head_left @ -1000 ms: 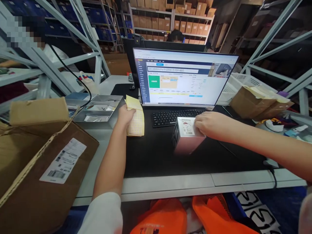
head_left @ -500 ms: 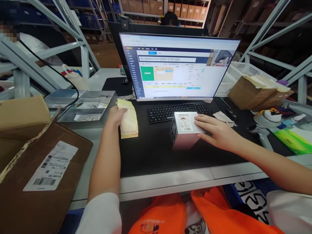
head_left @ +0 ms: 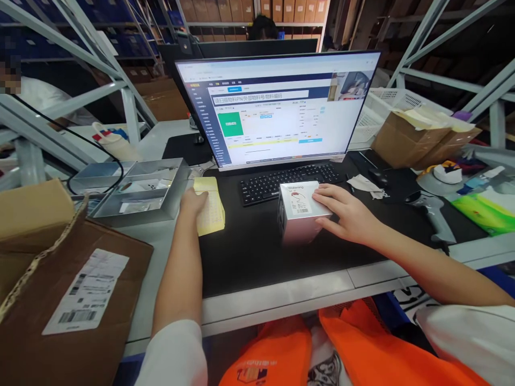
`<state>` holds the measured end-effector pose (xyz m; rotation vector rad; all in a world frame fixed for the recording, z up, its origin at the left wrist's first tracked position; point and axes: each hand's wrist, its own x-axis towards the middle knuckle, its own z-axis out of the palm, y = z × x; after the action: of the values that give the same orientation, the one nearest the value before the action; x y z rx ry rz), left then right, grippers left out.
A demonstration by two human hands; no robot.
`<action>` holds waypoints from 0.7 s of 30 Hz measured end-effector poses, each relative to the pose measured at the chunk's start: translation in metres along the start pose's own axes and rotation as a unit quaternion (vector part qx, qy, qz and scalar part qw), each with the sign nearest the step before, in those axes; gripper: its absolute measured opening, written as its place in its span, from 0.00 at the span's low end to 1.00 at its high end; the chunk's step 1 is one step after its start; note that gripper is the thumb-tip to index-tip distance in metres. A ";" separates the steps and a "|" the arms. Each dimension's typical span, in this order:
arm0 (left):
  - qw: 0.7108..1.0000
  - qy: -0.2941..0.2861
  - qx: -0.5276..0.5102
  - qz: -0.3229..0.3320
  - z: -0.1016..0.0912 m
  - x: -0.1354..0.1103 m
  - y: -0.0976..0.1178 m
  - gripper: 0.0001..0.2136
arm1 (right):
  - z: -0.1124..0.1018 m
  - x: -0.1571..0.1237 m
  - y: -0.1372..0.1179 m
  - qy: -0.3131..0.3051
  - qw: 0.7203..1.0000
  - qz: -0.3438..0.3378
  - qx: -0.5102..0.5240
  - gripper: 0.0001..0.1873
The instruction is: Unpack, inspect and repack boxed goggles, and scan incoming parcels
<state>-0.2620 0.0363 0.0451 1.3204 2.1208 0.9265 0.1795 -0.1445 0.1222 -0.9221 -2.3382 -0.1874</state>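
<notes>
Small pink box (head_left: 303,214) with white labelled top, upright on the black mat (head_left: 257,257), just in front of the keyboard (head_left: 289,181), about mid-surface. Right hand (head_left: 346,214) laid against its right side and top edge, fingers (head_left: 324,197) spread and only loosely curled, steadying rather than clamping; box weight on the mat, label face up toward the camera, probably so the barcode stays readable.

Left hand (head_left: 193,202) near the mat's left edge, fingers closed on a yellow sheet of stickers (head_left: 211,209), thumb side hidden; sheet lying mostly flat, overhanging mat edge onto the grey surface (head_left: 281,297).

Metal tray (head_left: 137,193) just left of that hand, toward the surface's back-left, a few small parts inside. Monitor (head_left: 277,110) behind the keyboard, green status block showing. Handheld scanner (head_left: 432,212) lying near the right edge, well apart from both hands. Open cardboard box (head_left: 406,142) at back-right corner, larger labelled carton (head_left: 60,284) at the front-left corner. Another person partly visible far left, behind the racking.
</notes>
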 end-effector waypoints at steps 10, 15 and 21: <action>0.898 -0.124 0.014 0.421 0.004 -0.116 0.092 0.29 | 0.006 -0.038 0.002 0.046 0.986 0.093 0.130 0.35; 0.818 -0.338 0.014 0.466 0.019 -0.183 0.106 0.51 | 0.018 -0.095 -0.001 0.055 0.952 0.263 0.149 0.26; 0.849 -0.276 -0.133 0.430 0.048 -0.176 0.101 0.42 | 0.048 -0.128 -0.024 -0.012 0.883 0.390 0.260 0.29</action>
<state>-0.0951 -0.0779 0.0965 2.0971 0.8867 0.9368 0.2129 -0.2190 0.0104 -1.4661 -1.7027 0.7436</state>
